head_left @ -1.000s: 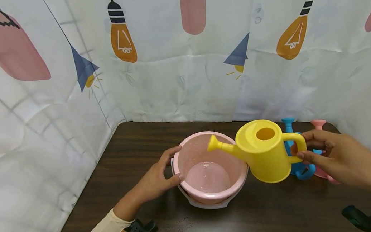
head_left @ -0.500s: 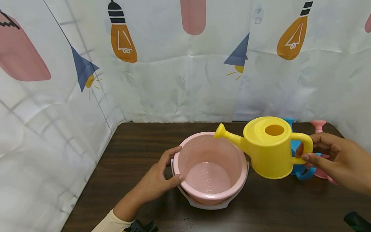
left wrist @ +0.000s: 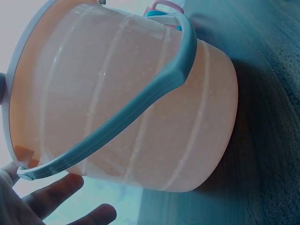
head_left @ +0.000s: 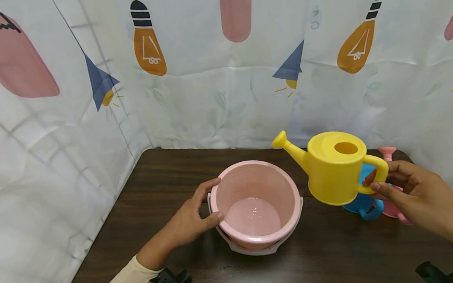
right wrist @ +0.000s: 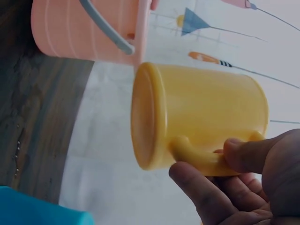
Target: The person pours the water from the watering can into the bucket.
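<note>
Watering can, yellow plastic, aloft right of round pink plastic bucket; right hand pinches can's handle, left hand grips bucket's rim. Spout best held high against drips.

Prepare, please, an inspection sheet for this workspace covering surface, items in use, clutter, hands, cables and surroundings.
Surface: dark table, wet-looking marks in front of the bucket.
Items in use: bucket upright, drops visible inside; yellow can held above the table, right of the bucket.
Clutter: blue can and pink can at the right, partly hidden.
Left hand: touches the bucket's rim.
Right hand: grips the yellow can's handle.
Cables: nothing seen.
Surroundings: white curtain printed with lamps.
</note>
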Available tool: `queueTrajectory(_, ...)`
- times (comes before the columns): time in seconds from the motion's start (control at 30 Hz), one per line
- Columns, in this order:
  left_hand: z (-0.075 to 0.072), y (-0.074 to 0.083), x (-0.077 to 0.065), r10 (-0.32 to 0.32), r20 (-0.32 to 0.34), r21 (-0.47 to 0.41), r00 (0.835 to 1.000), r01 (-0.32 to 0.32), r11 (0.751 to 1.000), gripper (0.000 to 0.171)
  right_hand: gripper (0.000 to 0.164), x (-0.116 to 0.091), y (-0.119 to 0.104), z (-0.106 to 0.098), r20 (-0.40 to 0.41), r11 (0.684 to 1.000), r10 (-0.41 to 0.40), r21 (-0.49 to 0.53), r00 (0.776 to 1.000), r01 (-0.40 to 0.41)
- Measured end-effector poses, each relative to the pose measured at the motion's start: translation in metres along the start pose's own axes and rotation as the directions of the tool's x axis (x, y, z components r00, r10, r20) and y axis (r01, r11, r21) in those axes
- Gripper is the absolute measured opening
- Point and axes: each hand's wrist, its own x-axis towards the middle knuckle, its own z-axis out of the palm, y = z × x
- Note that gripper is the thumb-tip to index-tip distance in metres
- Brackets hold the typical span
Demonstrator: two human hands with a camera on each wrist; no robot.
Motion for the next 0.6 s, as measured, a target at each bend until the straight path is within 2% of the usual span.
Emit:
queueTrajectory(0.1, -0.001, 0.001, -0.001, -0.004, -0.003, 0.005, 1.0, 0.004, 1.0, 0.078, 0.022, 0.001, 0.002, 0.003, -0.01, 0.999, 0.001, 0.037, 1.0, -0.001)
queueTrajectory(0.27, -0.001, 0.001, 0.0, -0.005, 0.002, 0.004, 1.0, 0.005, 1.0, 0.078, 0.015, 0.002, 0.005, 0.008, -0.033, 0.999, 0.03, 0.017, 0.999, -0.03)
queueTrajectory(0.6, -0.001, 0.0, 0.0, -0.016, 0.006, 0.004, 1.0, 0.016, 1.0, 0.078, 0.022, 0.005, 0.015, 0.02, -0.084, 0.997, 0.075, 0.015, 0.994, -0.074)
